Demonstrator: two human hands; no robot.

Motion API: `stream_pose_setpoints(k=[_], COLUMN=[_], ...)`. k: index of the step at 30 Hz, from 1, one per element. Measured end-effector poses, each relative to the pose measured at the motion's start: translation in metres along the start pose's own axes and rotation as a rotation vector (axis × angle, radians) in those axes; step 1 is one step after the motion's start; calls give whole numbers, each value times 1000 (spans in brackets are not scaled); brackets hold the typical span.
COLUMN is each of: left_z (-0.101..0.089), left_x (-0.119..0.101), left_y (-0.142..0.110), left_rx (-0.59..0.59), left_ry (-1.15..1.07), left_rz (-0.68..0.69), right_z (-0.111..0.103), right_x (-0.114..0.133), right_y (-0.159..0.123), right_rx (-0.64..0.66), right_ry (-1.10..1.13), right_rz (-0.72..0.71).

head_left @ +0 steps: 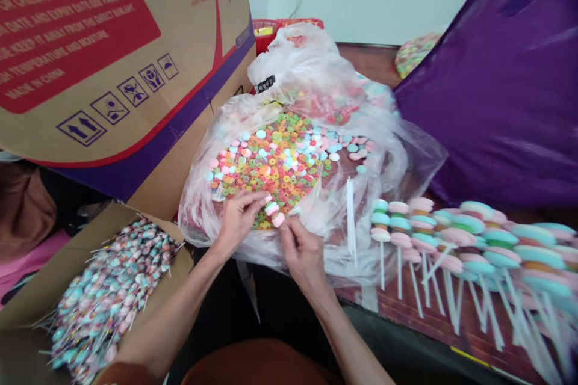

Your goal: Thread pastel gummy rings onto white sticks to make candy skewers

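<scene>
Between my two hands is a candy skewer [273,212], a short stack of pink, white and bluish marshmallow pieces. My left hand [240,215] pinches the upper end of the stack with thumb and fingertips. At the lower end, my right hand [303,251] is closed, its thumb and fingers at the last pink piece; any stick there is hidden. Just beyond lie many small ring candies [280,156] in orange, green and red, with round pink and blue marshmallows [316,143] among them, all on a clear plastic bag [203,192].
Finished-looking marshmallow lollipops [478,240] lie in rows at the right, sticks toward me. White sticks [350,216] lie right of my hands. A box of wrapped lollipops [108,295] stands at lower left, a large carton [135,60] above it. Purple plastic [506,96] rises at right.
</scene>
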State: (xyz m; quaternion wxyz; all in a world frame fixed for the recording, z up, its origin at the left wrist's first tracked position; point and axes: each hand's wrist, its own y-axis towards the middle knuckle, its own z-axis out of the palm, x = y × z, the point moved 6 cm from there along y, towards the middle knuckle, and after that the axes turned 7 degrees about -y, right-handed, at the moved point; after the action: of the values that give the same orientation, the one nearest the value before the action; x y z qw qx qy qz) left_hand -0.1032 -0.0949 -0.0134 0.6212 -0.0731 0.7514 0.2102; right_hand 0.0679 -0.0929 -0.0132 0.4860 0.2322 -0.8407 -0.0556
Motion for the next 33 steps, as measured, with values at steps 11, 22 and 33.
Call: stream_pose_setpoints(k=[11,22,33], left_z=[13,26,-3], left_x=[-3,-26,-12], left_y=[-3,0,-1], left_rx=[36,94,-10], left_ry=[-75,-141,-125], left_rz=[-107,-197,-229], right_z=[-3,-66,-204], right_x=[7,21,-56], right_y=[2,-22,-11], right_rx=[-56,-131,-390], right_ry=[30,-102,-834], right_rz=[24,-52,424])
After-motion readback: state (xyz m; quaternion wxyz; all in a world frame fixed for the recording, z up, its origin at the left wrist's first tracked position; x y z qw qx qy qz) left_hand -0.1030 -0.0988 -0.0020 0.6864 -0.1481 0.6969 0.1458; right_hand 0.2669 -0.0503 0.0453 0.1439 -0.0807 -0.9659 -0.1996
